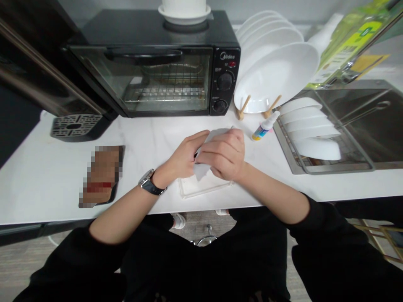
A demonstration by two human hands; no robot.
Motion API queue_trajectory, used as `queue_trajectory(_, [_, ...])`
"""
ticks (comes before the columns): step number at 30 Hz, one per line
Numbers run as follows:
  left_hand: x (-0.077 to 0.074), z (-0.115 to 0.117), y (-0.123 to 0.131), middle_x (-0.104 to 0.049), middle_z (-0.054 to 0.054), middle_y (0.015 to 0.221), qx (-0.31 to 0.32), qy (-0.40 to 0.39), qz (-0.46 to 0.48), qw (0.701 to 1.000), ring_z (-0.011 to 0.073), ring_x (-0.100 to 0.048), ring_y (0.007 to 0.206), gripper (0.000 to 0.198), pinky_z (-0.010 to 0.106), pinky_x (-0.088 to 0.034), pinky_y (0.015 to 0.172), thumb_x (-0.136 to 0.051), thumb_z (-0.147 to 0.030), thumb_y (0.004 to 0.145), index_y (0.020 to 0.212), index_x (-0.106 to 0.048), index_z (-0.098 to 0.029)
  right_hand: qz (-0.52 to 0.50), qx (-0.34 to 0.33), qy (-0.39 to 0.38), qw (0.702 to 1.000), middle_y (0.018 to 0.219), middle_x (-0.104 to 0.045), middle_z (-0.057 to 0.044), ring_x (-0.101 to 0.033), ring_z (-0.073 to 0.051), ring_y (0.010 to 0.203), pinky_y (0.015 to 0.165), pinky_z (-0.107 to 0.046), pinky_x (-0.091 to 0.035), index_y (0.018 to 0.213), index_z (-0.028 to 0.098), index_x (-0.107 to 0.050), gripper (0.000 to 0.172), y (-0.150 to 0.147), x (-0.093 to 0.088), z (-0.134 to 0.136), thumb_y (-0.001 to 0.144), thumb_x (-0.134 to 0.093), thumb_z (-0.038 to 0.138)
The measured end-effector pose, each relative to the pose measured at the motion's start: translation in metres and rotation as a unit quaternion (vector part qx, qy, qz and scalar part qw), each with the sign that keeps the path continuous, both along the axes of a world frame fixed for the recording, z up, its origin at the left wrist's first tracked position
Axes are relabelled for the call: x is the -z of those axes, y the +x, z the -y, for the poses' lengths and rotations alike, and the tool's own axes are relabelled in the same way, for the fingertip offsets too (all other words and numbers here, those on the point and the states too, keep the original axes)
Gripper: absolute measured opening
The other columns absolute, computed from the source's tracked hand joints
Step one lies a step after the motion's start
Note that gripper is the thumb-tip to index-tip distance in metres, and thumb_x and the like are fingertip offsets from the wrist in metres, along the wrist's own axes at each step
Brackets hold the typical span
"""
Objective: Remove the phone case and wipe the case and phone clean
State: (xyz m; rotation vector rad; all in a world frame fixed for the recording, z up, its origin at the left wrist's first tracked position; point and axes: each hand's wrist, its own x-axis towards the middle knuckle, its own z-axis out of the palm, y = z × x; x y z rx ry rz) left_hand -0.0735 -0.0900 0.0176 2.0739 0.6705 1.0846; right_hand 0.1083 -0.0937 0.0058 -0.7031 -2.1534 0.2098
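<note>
Over the white counter, my right hand [227,152] is closed around a thin white tissue [201,170], whose edges stick out above and below the fingers. My left hand [186,154] is beside it, fingers bent and touching the tissue. A bit of something black shows between the two hands; what it is stays hidden. Under the hands lies a shallow clear, box-like tray [192,191], partly covered by them. A small white spray bottle [263,128] with a blue and yellow label stands just right of my right hand. My left wrist wears a watch.
A phone [105,176] with a blurred-out screen lies at the left. Behind the hands stands a black toaster oven [166,82]. White plates [277,77] lean in a wooden rack. At the right, white bowls [315,126] sit in a wire basket over the sink [378,138].
</note>
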Motion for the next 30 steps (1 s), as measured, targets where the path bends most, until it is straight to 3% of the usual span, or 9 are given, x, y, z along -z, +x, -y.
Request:
queue_trajectory(2, [-0.006, 0.003, 0.003, -0.063, 0.005, 0.093, 0.044, -0.004, -0.016, 0.999, 0.022, -0.061, 0.087, 0.032, 0.042, -0.056, 0.088, -0.073, -0.051, 0.095, 0.091, -0.062, -0.022, -0.057, 0.015, 0.065, 0.996, 0.086, -0.079, 0.0, -0.078, -0.024, 0.086, 0.09, -0.052, -0.064, 0.096, 0.041, -0.079, 0.064, -0.003, -0.005, 0.0, 0.107, -0.023, 0.071])
queue_trajectory(6, [-0.014, 0.008, 0.004, -0.057, 0.002, 0.089, 0.091, -0.117, 0.016, 0.989, 0.0208, -0.057, 0.087, 0.035, 0.038, -0.054, 0.082, -0.075, -0.052, 0.096, 0.088, -0.059, -0.022, -0.149, 0.081, 0.167, 0.971, 0.08, -0.072, -0.002, -0.072, -0.023, 0.075, 0.083, -0.051, -0.06, 0.097, 0.035, -0.071, 0.05, -0.007, -0.014, 0.006, 0.11, -0.028, 0.055])
queue_trajectory(10, [-0.01, 0.005, -0.001, -0.056, 0.001, 0.083, 0.126, -0.225, 0.049, 0.965, 0.0214, -0.06, 0.086, 0.039, 0.036, -0.054, 0.08, -0.085, -0.056, 0.086, 0.094, -0.067, -0.023, -0.164, 0.176, 0.056, 0.969, 0.079, -0.065, -0.007, -0.07, -0.027, 0.082, 0.088, -0.053, -0.062, 0.088, 0.032, -0.062, 0.068, -0.013, -0.014, 0.005, 0.107, -0.007, 0.068])
queue_trajectory(14, [-0.002, -0.001, 0.003, -0.059, 0.001, 0.083, 0.166, -0.338, 0.095, 0.921, 0.0123, -0.051, 0.064, 0.06, 0.027, -0.043, 0.053, -0.091, -0.067, 0.075, 0.109, -0.071, -0.022, -0.298, 0.204, -0.002, 0.933, 0.083, -0.063, -0.008, -0.065, -0.025, 0.081, 0.079, -0.047, -0.065, 0.089, 0.031, -0.05, 0.056, -0.02, -0.011, -0.009, 0.107, -0.015, 0.071])
queue_trajectory(18, [0.005, -0.003, 0.011, -0.068, 0.004, 0.085, 0.162, -0.448, 0.145, 0.867, 0.0045, -0.043, 0.045, 0.066, 0.023, -0.03, 0.037, -0.079, -0.08, 0.081, 0.106, -0.071, -0.019, -0.323, 0.2, -0.04, 0.924, 0.081, -0.061, -0.003, -0.058, -0.02, 0.068, 0.065, -0.037, -0.061, 0.096, 0.031, -0.049, 0.05, -0.021, -0.004, -0.023, 0.11, -0.018, 0.068])
queue_trajectory(22, [0.007, -0.002, 0.013, -0.078, 0.005, 0.093, 0.092, -0.5, 0.195, 0.839, 0.0121, -0.068, 0.06, 0.048, 0.023, -0.053, 0.051, -0.093, -0.049, 0.079, 0.111, -0.07, -0.021, -0.309, 0.156, -0.083, 0.935, 0.082, -0.065, -0.001, -0.063, -0.019, 0.073, 0.068, -0.035, -0.061, 0.098, 0.028, -0.057, 0.055, -0.013, 0.003, -0.036, 0.11, -0.024, 0.07])
queue_trajectory(26, [0.007, -0.003, 0.012, -0.081, 0.006, 0.113, 0.033, -0.499, 0.246, 0.83, 0.0258, -0.082, 0.095, 0.053, 0.035, -0.067, 0.076, -0.087, -0.026, 0.082, 0.131, -0.066, -0.027, -0.261, 0.114, -0.081, 0.955, 0.091, -0.074, -0.003, -0.072, -0.021, 0.088, 0.086, -0.038, -0.063, 0.1, 0.024, -0.069, 0.052, -0.001, 0.001, -0.046, 0.111, -0.038, 0.063])
queue_trajectory(28, [0.008, -0.005, 0.011, -0.082, 0.007, 0.112, 0.033, -0.509, 0.259, 0.82, 0.03, -0.082, 0.102, 0.049, 0.041, -0.068, 0.08, -0.082, -0.036, 0.087, 0.133, -0.067, -0.028, -0.216, 0.096, -0.066, 0.969, 0.101, -0.079, -0.006, -0.075, -0.023, 0.098, 0.094, -0.041, -0.063, 0.102, 0.023, -0.075, 0.051, 0.004, -0.002, -0.049, 0.111, -0.042, 0.06])
queue_trajectory(30, [0.011, -0.009, 0.011, -0.082, 0.008, 0.105, 0.04, -0.525, 0.265, 0.808, 0.0332, -0.082, 0.102, 0.047, 0.047, -0.068, 0.083, -0.071, -0.059, 0.095, 0.128, -0.07, -0.026, -0.16, 0.072, -0.055, 0.983, 0.118, -0.081, -0.009, -0.076, -0.025, 0.114, 0.105, -0.045, -0.061, 0.109, 0.023, -0.078, 0.049, 0.009, -0.003, -0.051, 0.112, -0.043, 0.058])
